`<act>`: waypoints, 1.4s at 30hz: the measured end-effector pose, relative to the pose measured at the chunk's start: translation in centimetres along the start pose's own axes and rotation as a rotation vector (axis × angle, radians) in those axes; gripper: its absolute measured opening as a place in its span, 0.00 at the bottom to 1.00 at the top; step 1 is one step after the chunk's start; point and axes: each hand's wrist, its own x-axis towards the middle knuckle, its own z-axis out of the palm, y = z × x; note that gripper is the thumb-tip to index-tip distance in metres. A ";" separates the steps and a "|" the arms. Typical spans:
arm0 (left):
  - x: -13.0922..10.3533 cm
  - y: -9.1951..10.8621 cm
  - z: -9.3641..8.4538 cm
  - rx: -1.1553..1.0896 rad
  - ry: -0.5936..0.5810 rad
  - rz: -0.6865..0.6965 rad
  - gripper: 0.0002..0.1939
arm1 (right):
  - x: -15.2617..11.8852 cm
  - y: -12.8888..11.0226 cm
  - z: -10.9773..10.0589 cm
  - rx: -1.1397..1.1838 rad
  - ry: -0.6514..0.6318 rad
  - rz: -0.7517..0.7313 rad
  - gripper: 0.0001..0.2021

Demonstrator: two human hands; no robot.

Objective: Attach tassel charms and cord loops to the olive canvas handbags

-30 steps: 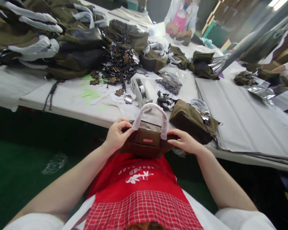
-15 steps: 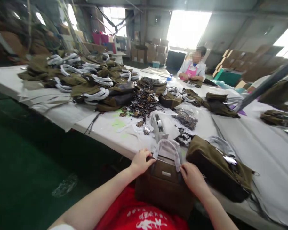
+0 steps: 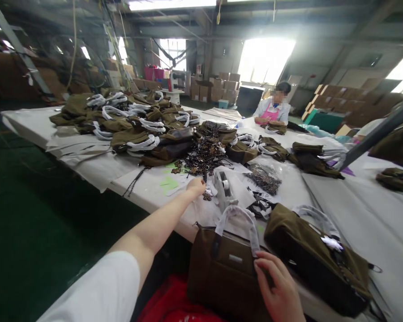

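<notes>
A dark olive handbag [image 3: 218, 273] stands upright against my body at the table's front edge. Its handle [image 3: 239, 213] is wrapped in white film. My right hand [image 3: 279, 282] pinches the bag at the right foot of that handle, thumb and forefinger together. My left hand [image 3: 196, 186] is stretched over the table to the near edge of a heap of dark corded bag charms [image 3: 204, 150]. Its fingers are curled together by a black cord; what is between them is hidden. A loose charm [image 3: 207, 195] lies just beside the fingertips.
A tape dispenser [image 3: 224, 187] stands behind the handbag. To the right lies another olive bag [image 3: 317, 255] with a shiny charm. Several wrapped-handle bags [image 3: 127, 127] are piled at left. A plastic bag of charms [image 3: 264, 176] lies mid-table. A co-worker [image 3: 272, 109] sits across.
My left hand has let go of the handbag's top left corner and reached forward to the charms. My right hand stays at the bag's handle. The view has tilted up slightly.
</notes>
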 end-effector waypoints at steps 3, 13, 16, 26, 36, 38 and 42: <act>1.9 1.4 0.4 0.043 -0.050 -0.082 0.17 | -0.5 0.2 -0.3 0.026 0.013 -0.039 0.06; 1.3 4.1 -3.2 -0.095 0.071 -0.026 0.10 | -1.6 0.8 -1.5 0.074 0.011 0.046 0.04; -2.2 4.7 -5.2 -0.184 0.129 0.076 0.11 | -1.1 -0.4 -2.2 0.109 0.012 0.073 0.04; -23.9 3.9 -3.1 -0.873 -0.641 0.189 0.16 | 1.8 -7.4 -4.1 0.282 -0.091 -0.032 0.24; -25.4 1.6 0.9 -1.194 -0.650 -0.120 0.20 | 0.9 -6.5 0.4 0.690 -0.552 0.501 0.10; -25.5 1.5 0.9 -1.215 -0.637 -0.108 0.20 | 0.8 -6.5 0.6 0.737 -0.530 0.538 0.10; -25.6 1.7 1.0 -1.254 -0.606 -0.076 0.22 | 0.8 -6.5 0.7 0.843 -0.480 0.626 0.12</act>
